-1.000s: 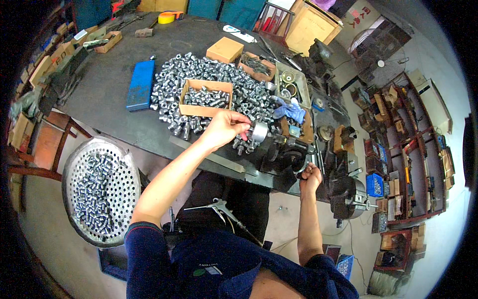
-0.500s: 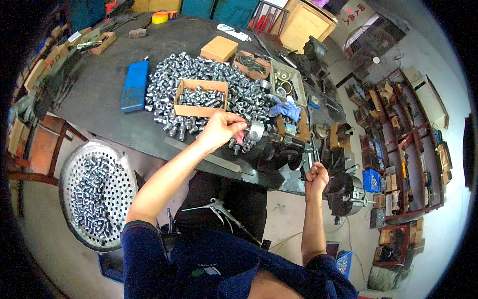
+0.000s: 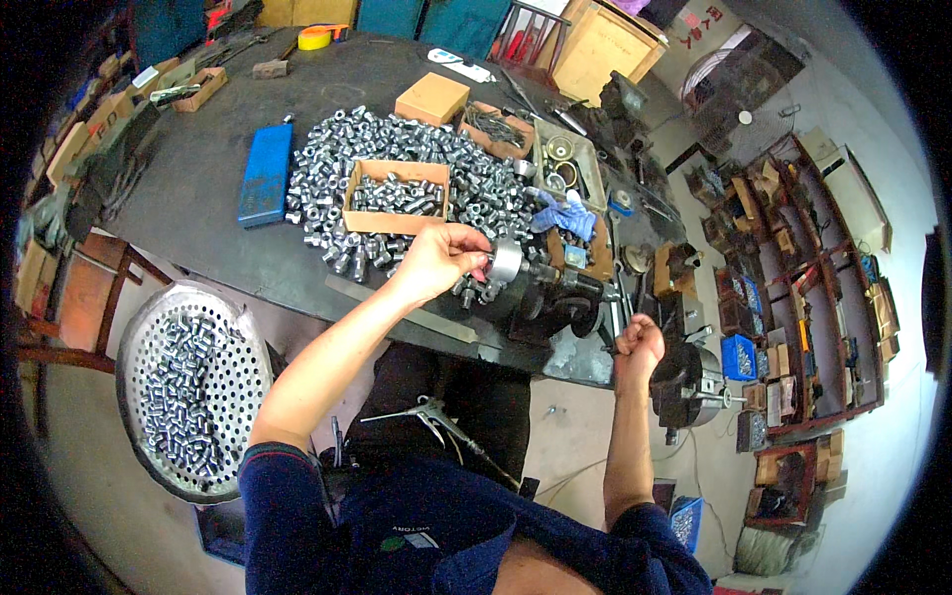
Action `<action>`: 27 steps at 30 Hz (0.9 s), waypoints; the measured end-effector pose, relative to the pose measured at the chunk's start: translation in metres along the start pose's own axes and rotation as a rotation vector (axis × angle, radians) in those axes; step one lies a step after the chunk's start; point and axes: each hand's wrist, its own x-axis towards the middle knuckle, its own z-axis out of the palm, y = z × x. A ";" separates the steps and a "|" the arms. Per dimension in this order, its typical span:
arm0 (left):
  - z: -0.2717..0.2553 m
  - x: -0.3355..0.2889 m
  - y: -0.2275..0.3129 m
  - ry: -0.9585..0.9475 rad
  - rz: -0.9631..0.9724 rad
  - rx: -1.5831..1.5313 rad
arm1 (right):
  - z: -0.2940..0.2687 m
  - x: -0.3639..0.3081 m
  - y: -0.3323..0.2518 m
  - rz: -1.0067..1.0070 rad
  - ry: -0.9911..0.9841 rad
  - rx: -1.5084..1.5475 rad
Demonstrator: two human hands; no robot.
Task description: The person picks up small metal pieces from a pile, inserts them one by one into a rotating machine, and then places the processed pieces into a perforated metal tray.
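Observation:
My left hand [image 3: 446, 263] is closed in a pinch at the front of a round silver chuck [image 3: 507, 262], on a small metal part mostly hidden by the fingers. The chuck sits on a dark bench-mounted machine [image 3: 550, 302] with a black handwheel [image 3: 586, 313]. Right of this machine, at the table's near edge, my right hand [image 3: 640, 342] is curled into a fist; what it grips is hidden. Just beyond the fist lie long metal bars [image 3: 617, 302]. Behind my left hand, a cardboard box [image 3: 382, 221] holding metal fittings stands amid a heap of fittings [image 3: 332, 149].
A perforated metal basin [image 3: 248, 387] with fittings stands at lower left. On the dark table [image 3: 188, 213] are a blue box [image 3: 265, 176], a closed carton [image 3: 432, 98], a tray [image 3: 593, 188] with rings and a blue glove [image 3: 563, 213]. A vise-like machine [image 3: 691, 385] stands at right.
My right hand has shifted slightly right, away from the metal bars. The chuck's face looks turned; my left hand stays pinched at it.

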 end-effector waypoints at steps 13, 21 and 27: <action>0.018 -0.003 0.001 0.107 -0.068 0.350 | 0.009 0.118 0.051 -0.123 0.090 -0.217; 0.015 -0.001 -0.017 0.226 0.186 0.740 | -0.022 0.028 0.066 0.190 0.216 -0.025; 0.019 -0.004 -0.010 0.237 0.153 0.765 | -0.012 0.001 0.026 0.057 0.024 0.081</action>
